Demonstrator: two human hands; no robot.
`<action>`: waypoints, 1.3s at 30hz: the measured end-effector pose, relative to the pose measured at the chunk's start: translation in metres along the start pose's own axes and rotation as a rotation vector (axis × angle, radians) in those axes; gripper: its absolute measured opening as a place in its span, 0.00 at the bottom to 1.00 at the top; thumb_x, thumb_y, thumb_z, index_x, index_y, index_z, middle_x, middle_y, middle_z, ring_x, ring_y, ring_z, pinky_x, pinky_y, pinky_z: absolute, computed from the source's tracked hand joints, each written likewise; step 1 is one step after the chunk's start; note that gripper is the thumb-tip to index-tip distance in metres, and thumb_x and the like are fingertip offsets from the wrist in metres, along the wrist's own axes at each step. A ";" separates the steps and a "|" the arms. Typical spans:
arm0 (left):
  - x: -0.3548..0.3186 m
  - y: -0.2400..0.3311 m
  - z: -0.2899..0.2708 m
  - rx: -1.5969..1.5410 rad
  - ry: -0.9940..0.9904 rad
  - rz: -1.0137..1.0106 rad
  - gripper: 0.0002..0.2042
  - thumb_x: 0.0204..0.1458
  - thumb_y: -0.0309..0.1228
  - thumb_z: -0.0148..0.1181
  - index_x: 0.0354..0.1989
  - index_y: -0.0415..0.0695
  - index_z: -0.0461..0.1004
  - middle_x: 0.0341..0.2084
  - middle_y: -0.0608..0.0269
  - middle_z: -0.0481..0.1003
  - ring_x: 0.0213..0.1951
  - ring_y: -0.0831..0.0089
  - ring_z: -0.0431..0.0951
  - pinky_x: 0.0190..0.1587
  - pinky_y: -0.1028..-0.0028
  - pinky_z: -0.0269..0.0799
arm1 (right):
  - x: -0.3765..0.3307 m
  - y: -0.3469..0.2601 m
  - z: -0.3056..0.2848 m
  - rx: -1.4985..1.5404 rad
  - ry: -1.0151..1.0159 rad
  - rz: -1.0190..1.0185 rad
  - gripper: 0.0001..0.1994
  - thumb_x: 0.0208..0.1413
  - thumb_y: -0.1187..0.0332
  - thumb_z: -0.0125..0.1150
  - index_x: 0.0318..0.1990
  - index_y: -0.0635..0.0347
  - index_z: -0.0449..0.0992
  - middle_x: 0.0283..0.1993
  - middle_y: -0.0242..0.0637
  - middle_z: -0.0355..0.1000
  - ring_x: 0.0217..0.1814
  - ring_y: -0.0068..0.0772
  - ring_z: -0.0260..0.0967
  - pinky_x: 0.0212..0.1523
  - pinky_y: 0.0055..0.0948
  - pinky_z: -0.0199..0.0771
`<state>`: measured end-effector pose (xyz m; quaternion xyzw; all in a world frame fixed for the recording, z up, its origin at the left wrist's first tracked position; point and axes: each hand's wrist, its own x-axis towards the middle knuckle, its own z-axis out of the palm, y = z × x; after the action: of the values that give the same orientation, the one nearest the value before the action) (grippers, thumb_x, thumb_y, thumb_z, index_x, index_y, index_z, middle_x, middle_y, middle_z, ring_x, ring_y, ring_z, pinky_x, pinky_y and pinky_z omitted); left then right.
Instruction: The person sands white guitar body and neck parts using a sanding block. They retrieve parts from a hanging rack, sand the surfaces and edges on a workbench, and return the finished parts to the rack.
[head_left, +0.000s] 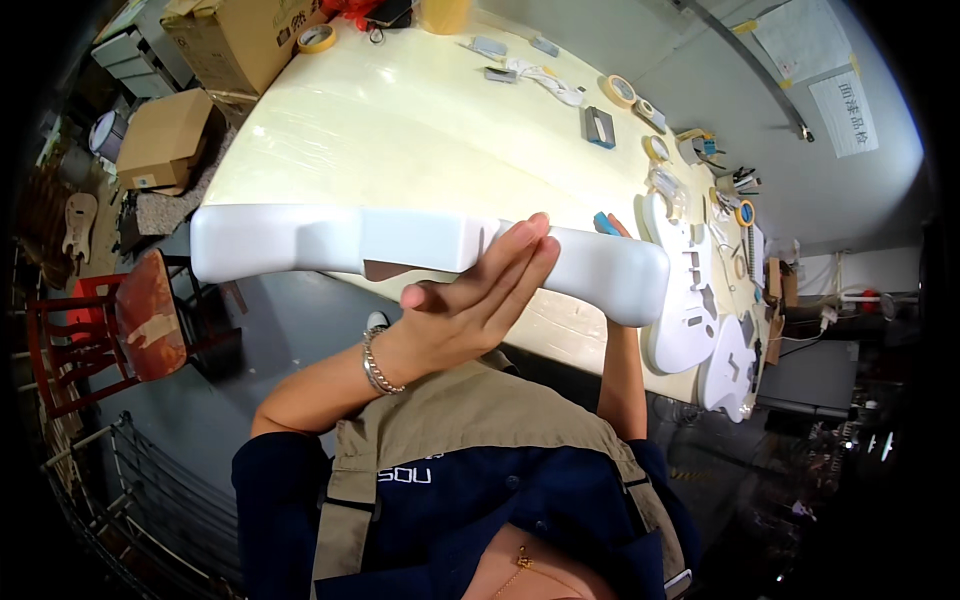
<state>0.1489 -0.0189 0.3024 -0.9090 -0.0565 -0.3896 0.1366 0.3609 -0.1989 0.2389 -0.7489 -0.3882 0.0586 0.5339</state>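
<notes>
A white electric guitar body [412, 238] is held up edge-on in front of me, its smooth side and a squared neck-joint section facing me. My left hand [480, 285], with a chain bracelet at its wrist, lies against this side, fingers stretched out and thumb apart. Behind the body's right end is my right hand [621, 226], mostly hidden. Only some fingers show over the far edge, and they appear to grip the body. A small blue piece [604, 223] sits at these fingers; its kind is unclear.
More white guitar bodies [676, 300] lie along the right side of the cream-covered table [400, 120]. Tape rolls [619, 91], a grey-blue block [598, 128] and small tools are farther back. At left stand a wooden chair [150, 310] and cardboard boxes [165, 140].
</notes>
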 end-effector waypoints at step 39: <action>-0.036 -0.136 0.029 -1.706 0.502 -0.282 0.35 0.36 0.40 0.63 0.52 0.36 0.56 0.38 0.52 0.66 0.40 0.61 0.69 0.54 0.60 0.64 | -0.008 0.036 -0.011 0.180 0.027 0.135 0.37 0.36 0.72 0.72 0.59 0.57 0.63 0.59 0.38 0.63 0.59 0.32 0.62 0.56 0.29 0.62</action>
<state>0.1160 0.1199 0.2849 -0.5741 0.1724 -0.4994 -0.6256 0.3792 -0.2173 0.2106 -0.7231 -0.3228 0.1190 0.5990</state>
